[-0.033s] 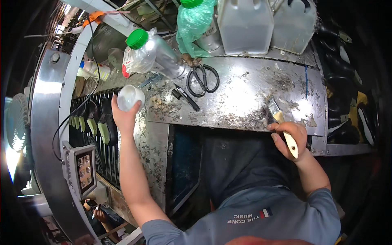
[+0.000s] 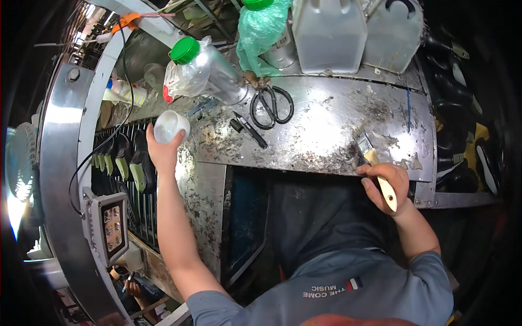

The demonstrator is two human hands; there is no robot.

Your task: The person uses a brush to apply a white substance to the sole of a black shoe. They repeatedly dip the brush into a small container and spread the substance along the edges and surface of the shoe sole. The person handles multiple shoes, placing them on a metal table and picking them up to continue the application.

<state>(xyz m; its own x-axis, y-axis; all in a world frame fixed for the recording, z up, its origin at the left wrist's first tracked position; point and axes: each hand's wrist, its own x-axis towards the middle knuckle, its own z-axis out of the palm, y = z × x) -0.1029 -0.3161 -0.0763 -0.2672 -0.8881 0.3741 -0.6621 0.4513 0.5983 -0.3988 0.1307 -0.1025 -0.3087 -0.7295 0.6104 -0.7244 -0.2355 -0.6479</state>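
One cup (image 2: 171,126), one brush (image 2: 375,163), both gripped.

The person stands at a stained metal worktable (image 2: 326,125). The left hand (image 2: 163,152) holds a small white cup (image 2: 169,126) at the table's left edge, above a rack of dark shoe soles (image 2: 130,163). The right hand (image 2: 387,182) grips a paintbrush (image 2: 375,163) with a pale wooden handle, its bristles on the table. Black scissors (image 2: 271,106) and a black marker (image 2: 249,129) lie between the hands.
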